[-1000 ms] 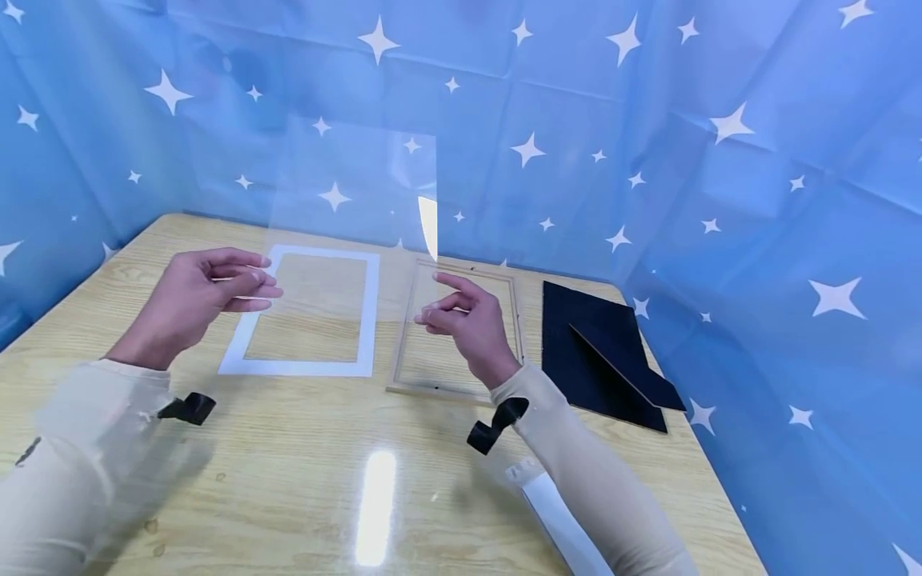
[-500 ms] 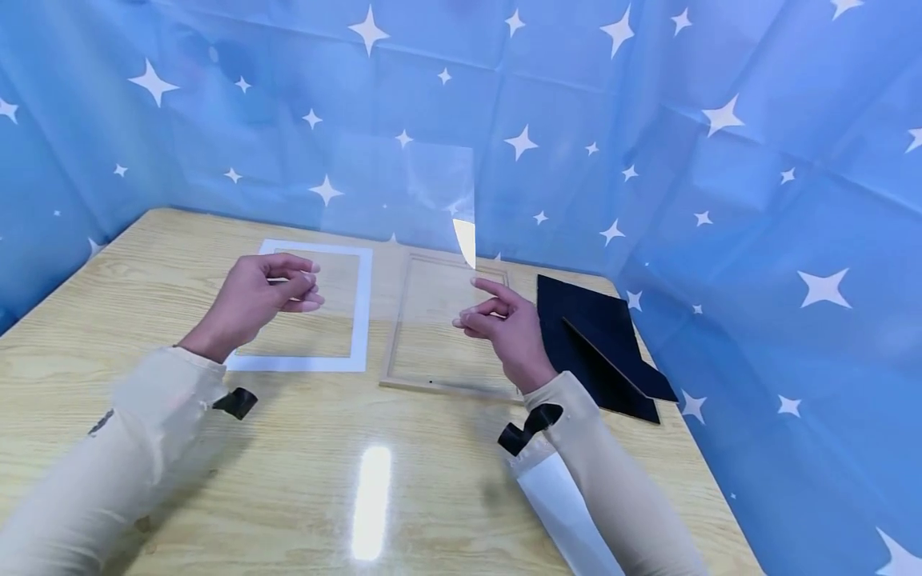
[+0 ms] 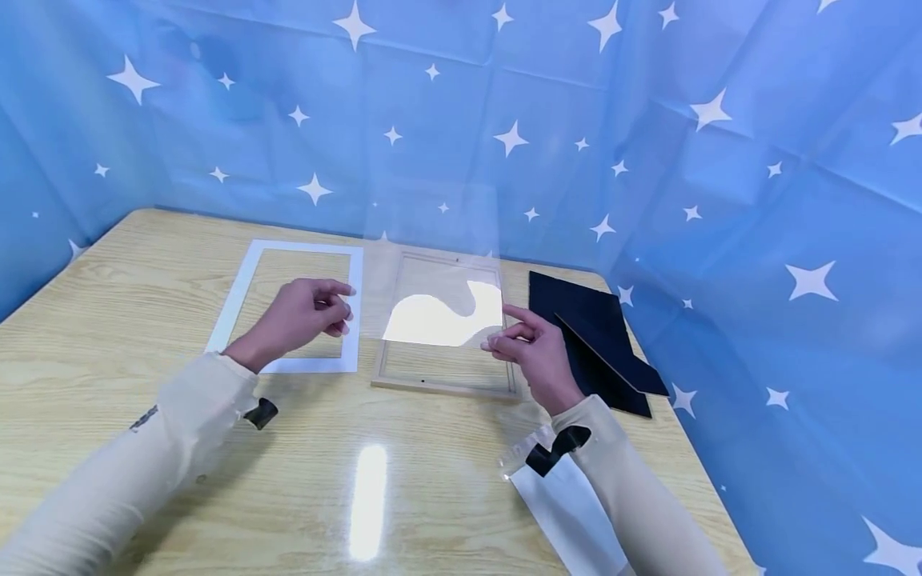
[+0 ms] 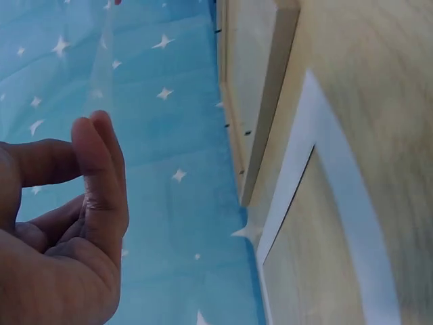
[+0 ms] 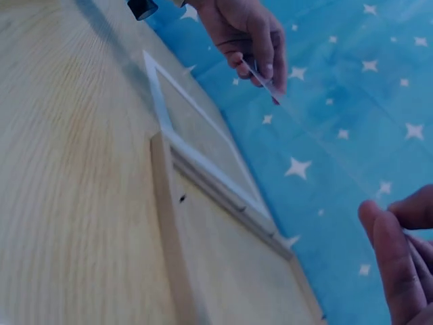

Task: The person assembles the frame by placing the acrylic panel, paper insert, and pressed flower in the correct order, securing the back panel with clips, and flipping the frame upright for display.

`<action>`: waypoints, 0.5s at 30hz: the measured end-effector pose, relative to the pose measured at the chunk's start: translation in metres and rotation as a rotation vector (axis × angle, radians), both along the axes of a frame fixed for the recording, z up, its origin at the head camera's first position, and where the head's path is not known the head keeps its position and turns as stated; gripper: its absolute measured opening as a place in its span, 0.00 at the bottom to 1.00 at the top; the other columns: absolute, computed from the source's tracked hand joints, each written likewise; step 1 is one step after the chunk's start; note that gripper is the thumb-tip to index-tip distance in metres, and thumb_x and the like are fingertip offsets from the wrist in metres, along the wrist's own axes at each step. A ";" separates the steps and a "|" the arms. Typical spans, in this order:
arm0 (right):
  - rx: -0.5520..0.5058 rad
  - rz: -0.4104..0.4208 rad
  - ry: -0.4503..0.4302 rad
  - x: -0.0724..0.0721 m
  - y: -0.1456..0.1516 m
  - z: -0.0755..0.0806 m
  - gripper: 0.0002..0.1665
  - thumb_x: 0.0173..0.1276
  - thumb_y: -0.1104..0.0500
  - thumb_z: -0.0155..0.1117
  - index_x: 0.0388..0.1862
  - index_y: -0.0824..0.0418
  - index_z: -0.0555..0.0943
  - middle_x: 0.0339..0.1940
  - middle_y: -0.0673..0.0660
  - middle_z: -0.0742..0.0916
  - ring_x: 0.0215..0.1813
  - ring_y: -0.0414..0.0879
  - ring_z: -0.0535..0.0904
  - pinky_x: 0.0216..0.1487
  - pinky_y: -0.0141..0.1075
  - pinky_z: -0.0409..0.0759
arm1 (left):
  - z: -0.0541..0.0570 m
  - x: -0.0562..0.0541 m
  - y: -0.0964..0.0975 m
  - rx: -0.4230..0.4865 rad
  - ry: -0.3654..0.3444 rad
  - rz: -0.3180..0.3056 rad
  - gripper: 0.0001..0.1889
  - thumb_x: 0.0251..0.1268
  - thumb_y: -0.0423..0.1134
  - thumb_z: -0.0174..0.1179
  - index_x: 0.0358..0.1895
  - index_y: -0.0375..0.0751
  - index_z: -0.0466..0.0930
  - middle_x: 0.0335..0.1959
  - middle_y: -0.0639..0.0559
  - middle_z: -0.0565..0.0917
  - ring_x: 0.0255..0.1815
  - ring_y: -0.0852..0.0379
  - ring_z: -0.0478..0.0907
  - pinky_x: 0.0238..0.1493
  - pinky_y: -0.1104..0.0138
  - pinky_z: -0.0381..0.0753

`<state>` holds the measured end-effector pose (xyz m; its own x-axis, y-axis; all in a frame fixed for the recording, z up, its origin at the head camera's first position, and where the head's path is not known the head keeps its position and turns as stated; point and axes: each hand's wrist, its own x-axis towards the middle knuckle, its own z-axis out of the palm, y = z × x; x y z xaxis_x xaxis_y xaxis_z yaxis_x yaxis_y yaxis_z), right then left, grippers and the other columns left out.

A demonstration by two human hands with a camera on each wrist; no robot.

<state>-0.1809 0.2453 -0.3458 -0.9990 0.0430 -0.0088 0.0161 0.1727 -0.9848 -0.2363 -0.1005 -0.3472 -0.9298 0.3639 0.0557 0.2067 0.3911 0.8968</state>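
A clear, thin sheet [image 3: 446,320] hangs above the table between my two hands, with a bright reflection across its lower part. My left hand [image 3: 298,318] pinches its left edge between thumb and fingers, and my right hand [image 3: 542,357] pinches the right edge. Beneath and behind the sheet lies a light wooden frame [image 3: 432,386], seen through it in the head view. The right wrist view shows the sheet almost edge-on, stretching from the left hand [image 5: 254,40] to the right fingertips [image 5: 379,227]. To the left, a white mat border [image 3: 310,366] lies flat under my left hand.
A black backing board [image 3: 576,300] with its stand leg [image 3: 612,356] raised lies at the table's right. Near the front, a clear bag with a white insert [image 3: 569,508] sits partly under my right forearm. A blue star-patterned curtain [image 3: 519,96] borders the table's back and right.
Both hands have carried the clear sheet to the right and lower, so it now overlaps the wooden frame in view. Its reflection has grown wider. The view has shifted slightly.
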 end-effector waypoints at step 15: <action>0.063 -0.025 -0.155 0.012 0.034 -0.032 0.35 0.67 0.70 0.64 0.74 0.62 0.69 0.30 0.48 0.86 0.39 0.41 0.90 0.47 0.33 0.86 | -0.027 -0.007 0.034 -0.140 -0.020 -0.137 0.22 0.69 0.30 0.52 0.62 0.20 0.72 0.39 0.32 0.87 0.30 0.49 0.89 0.37 0.64 0.88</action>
